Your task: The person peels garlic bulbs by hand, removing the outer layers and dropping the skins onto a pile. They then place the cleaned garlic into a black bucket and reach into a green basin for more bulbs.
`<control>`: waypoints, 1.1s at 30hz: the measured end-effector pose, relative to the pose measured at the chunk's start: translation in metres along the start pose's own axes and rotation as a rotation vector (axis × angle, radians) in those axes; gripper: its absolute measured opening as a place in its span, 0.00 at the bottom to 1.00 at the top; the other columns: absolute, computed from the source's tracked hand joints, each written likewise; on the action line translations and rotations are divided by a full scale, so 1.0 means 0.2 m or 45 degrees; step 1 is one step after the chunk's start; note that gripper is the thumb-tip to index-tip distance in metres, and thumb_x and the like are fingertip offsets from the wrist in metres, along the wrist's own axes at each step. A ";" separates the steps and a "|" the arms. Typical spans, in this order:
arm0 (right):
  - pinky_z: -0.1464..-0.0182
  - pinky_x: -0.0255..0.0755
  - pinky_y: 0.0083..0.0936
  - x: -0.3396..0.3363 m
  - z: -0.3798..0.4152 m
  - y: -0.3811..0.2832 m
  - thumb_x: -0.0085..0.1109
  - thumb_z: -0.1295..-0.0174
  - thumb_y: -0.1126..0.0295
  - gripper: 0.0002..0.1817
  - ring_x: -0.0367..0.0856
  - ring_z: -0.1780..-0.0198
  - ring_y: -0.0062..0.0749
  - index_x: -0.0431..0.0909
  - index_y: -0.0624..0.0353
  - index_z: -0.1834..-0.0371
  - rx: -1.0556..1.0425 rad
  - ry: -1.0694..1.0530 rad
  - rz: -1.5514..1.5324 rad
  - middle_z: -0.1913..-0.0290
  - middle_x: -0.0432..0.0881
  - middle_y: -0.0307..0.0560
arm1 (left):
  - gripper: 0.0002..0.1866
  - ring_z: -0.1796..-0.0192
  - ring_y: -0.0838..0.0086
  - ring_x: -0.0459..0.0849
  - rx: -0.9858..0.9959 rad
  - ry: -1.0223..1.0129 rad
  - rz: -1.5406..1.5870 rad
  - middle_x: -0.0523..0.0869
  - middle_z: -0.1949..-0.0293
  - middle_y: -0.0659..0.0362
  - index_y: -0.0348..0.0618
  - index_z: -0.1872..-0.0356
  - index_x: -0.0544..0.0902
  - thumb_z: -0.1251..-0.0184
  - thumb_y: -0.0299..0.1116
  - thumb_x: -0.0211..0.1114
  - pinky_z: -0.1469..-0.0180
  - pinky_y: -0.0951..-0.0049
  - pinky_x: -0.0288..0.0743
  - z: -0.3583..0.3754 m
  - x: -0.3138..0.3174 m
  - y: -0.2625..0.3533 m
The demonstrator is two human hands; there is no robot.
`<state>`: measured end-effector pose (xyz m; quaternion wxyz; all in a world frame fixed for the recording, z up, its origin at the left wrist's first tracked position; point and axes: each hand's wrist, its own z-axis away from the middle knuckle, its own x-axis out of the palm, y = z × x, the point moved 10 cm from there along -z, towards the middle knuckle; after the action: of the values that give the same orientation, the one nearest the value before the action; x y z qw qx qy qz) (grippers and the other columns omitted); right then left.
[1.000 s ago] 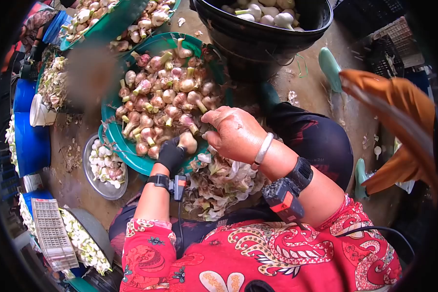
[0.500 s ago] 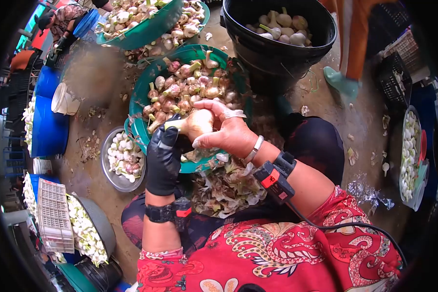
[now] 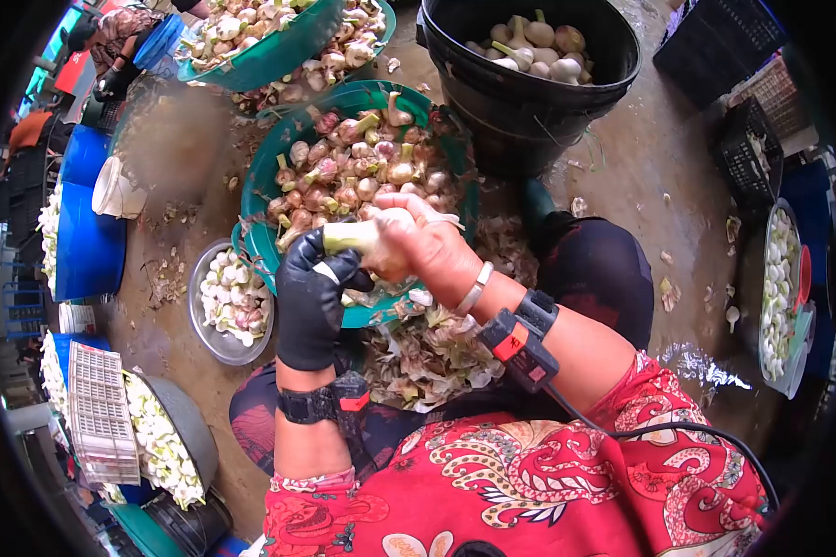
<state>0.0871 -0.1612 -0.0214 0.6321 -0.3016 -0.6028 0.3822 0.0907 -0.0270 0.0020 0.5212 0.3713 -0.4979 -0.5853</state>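
Note:
Between my two hands is a garlic bulb (image 3: 378, 239) with a thick pale stem, held above a green basin (image 3: 254, 167) full of garlic bulbs in pinkish skins. My left hand (image 3: 312, 297), in a black glove, is closed around the stem end. A small whitish piece shows by its thumb; I cannot make out what it is. The bare right hand (image 3: 434, 243) wraps over the bulb from the right and hides much of it. Below the hands, a heap of loose garlic skins (image 3: 427, 362) lies at my lap.
A black bucket (image 3: 520, 116) with pale bulbs stands ahead, beside another green basin (image 3: 260, 60) of garlic. To the left are a metal bowl (image 3: 198, 306) of small bulbs, a blue tub (image 3: 93, 241) and a white crate (image 3: 102, 408). A tray (image 3: 778, 306) of peeled garlic sits far right.
My right hand has turned further over the bulb, covering more of it, and the left fingers have curled in around the stem. The person in orange trousers by the bucket has left view.

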 end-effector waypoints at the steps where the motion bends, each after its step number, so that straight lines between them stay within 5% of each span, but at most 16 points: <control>1: 0.71 0.72 0.19 0.00 0.01 -0.06 0.46 0.35 0.57 0.20 0.79 0.67 0.28 0.72 0.63 0.51 -0.135 -0.043 0.297 0.65 0.79 0.46 | 0.11 0.67 0.75 0.83 -0.002 -0.004 0.000 0.84 0.64 0.56 0.33 0.56 0.79 0.39 0.24 0.58 0.63 0.76 0.78 0.00 0.00 0.00; 2: 0.71 0.72 0.19 -0.04 -0.01 -0.07 0.46 0.35 0.57 0.20 0.79 0.67 0.28 0.72 0.63 0.51 -0.132 -0.037 0.298 0.65 0.79 0.46 | 0.12 0.66 0.75 0.83 -0.006 0.005 -0.119 0.85 0.64 0.57 0.33 0.55 0.79 0.41 0.23 0.58 0.63 0.76 0.77 0.01 -0.02 -0.01; 4: 0.87 0.64 0.23 0.09 0.06 0.20 0.41 0.36 0.48 0.25 0.80 0.78 0.40 0.75 0.60 0.55 0.790 -0.442 -0.493 0.71 0.81 0.51 | 0.16 0.66 0.75 0.83 0.102 0.024 -0.389 0.84 0.65 0.61 0.35 0.54 0.80 0.45 0.20 0.58 0.62 0.76 0.75 0.03 0.00 0.01; 5: 0.87 0.64 0.23 0.09 0.07 0.20 0.41 0.36 0.48 0.25 0.80 0.78 0.40 0.75 0.60 0.55 0.793 -0.440 -0.497 0.71 0.81 0.51 | 0.16 0.66 0.75 0.83 0.097 0.024 -0.391 0.84 0.65 0.61 0.35 0.54 0.80 0.45 0.20 0.58 0.62 0.76 0.75 0.03 -0.01 0.00; 7: 0.85 0.66 0.24 0.08 0.16 0.27 0.41 0.36 0.49 0.25 0.80 0.77 0.40 0.75 0.61 0.55 1.090 -0.337 -0.506 0.71 0.81 0.51 | 0.17 0.65 0.78 0.81 0.470 -0.063 -0.810 0.84 0.66 0.63 0.37 0.53 0.81 0.46 0.20 0.57 0.61 0.75 0.75 0.05 0.04 0.08; 9: 0.84 0.67 0.21 0.08 0.17 0.28 0.43 0.36 0.47 0.26 0.81 0.76 0.37 0.75 0.60 0.55 1.076 -0.362 -0.490 0.70 0.82 0.49 | 0.17 0.65 0.80 0.80 0.509 -0.070 -0.786 0.83 0.67 0.63 0.36 0.53 0.81 0.47 0.20 0.58 0.61 0.76 0.74 0.05 0.05 0.07; 11: 0.82 0.68 0.18 0.10 0.12 0.20 0.46 0.37 0.44 0.27 0.82 0.74 0.34 0.75 0.59 0.54 0.844 -0.419 -0.517 0.68 0.82 0.48 | 0.16 0.65 0.80 0.79 0.121 0.011 -0.366 0.83 0.66 0.62 0.35 0.54 0.80 0.46 0.20 0.59 0.61 0.76 0.74 0.04 -0.01 -0.05; 13: 0.77 0.71 0.16 0.08 0.04 0.09 0.58 0.40 0.54 0.25 0.80 0.70 0.29 0.67 0.55 0.43 0.371 -0.537 -0.333 0.64 0.79 0.45 | 0.15 0.65 0.80 0.79 0.150 0.055 -0.405 0.83 0.66 0.62 0.35 0.54 0.80 0.46 0.21 0.59 0.61 0.76 0.74 0.02 -0.03 -0.03; 15: 0.76 0.73 0.18 0.02 0.03 0.00 0.60 0.43 0.59 0.27 0.79 0.71 0.27 0.64 0.53 0.41 0.153 -0.201 -0.097 0.63 0.77 0.44 | 0.15 0.64 0.80 0.79 0.178 0.097 -0.449 0.83 0.66 0.62 0.35 0.55 0.80 0.45 0.21 0.59 0.60 0.76 0.74 0.01 -0.04 -0.01; 19: 0.73 0.76 0.20 -0.03 0.03 -0.07 0.61 0.45 0.59 0.28 0.79 0.71 0.27 0.65 0.52 0.42 0.153 -0.043 0.278 0.62 0.77 0.44 | 0.14 0.64 0.79 0.80 0.247 0.031 -0.412 0.84 0.65 0.61 0.35 0.55 0.81 0.44 0.22 0.59 0.59 0.75 0.74 0.00 0.00 0.02; 21: 0.72 0.77 0.21 0.02 0.08 0.10 0.62 0.46 0.58 0.31 0.80 0.71 0.29 0.64 0.51 0.39 0.556 -0.305 -0.175 0.61 0.78 0.45 | 0.13 0.63 0.78 0.80 0.287 0.013 -0.493 0.84 0.65 0.60 0.35 0.56 0.81 0.44 0.22 0.59 0.58 0.75 0.74 0.01 0.01 0.03; 25: 0.66 0.80 0.30 0.02 0.14 0.24 0.60 0.46 0.51 0.29 0.84 0.66 0.40 0.71 0.52 0.43 0.802 -0.241 -0.562 0.56 0.81 0.49 | 0.11 0.65 0.77 0.81 0.337 0.014 -0.783 0.84 0.66 0.60 0.35 0.59 0.81 0.43 0.23 0.59 0.60 0.73 0.74 -0.03 -0.09 -0.01; 27: 0.55 0.80 0.44 0.08 0.13 0.14 0.56 0.44 0.46 0.32 0.84 0.55 0.50 0.71 0.54 0.40 0.733 -0.457 -0.789 0.52 0.81 0.54 | 0.10 0.65 0.76 0.80 0.319 0.050 -0.918 0.84 0.65 0.60 0.35 0.59 0.81 0.43 0.23 0.58 0.61 0.73 0.74 -0.04 -0.09 0.00; 29: 0.55 0.80 0.46 0.10 0.15 0.10 0.54 0.44 0.44 0.34 0.84 0.54 0.50 0.70 0.56 0.40 0.749 -0.476 -0.818 0.52 0.81 0.54 | 0.08 0.66 0.76 0.80 0.108 0.031 -0.524 0.83 0.66 0.60 0.33 0.62 0.81 0.41 0.23 0.57 0.61 0.74 0.74 -0.03 -0.07 -0.04; 33: 0.56 0.81 0.45 0.08 0.15 0.08 0.53 0.43 0.41 0.35 0.84 0.56 0.50 0.70 0.57 0.40 0.750 -0.490 -0.792 0.53 0.81 0.55 | 0.19 0.64 0.79 0.77 0.003 0.231 0.033 0.79 0.65 0.64 0.35 0.43 0.74 0.36 0.27 0.56 0.59 0.76 0.76 -0.05 -0.13 -0.12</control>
<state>0.0554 -0.1413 -0.0235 0.6519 0.1621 -0.6367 0.3786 0.0990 -0.0043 -0.0252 0.5713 0.4169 -0.4543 -0.5417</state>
